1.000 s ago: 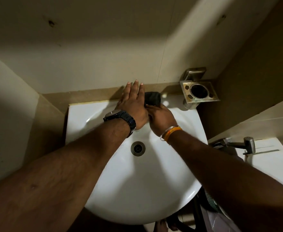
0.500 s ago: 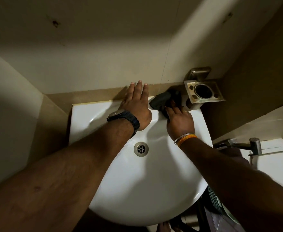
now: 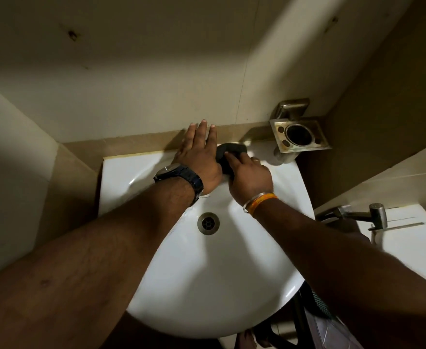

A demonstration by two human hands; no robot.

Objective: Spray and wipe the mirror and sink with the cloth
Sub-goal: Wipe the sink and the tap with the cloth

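Right hand (image 3: 249, 175) presses a dark cloth (image 3: 229, 151) onto the white sink's (image 3: 207, 285) back ledge; left hand (image 3: 198, 157) rests flat, fingers straight. Firm, overlapping strokes into the wall seam would likely clean best.

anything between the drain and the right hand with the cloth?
Nothing: the head view shows bare white sink basin between the drain and the right hand, which presses the dark cloth on the back ledge.
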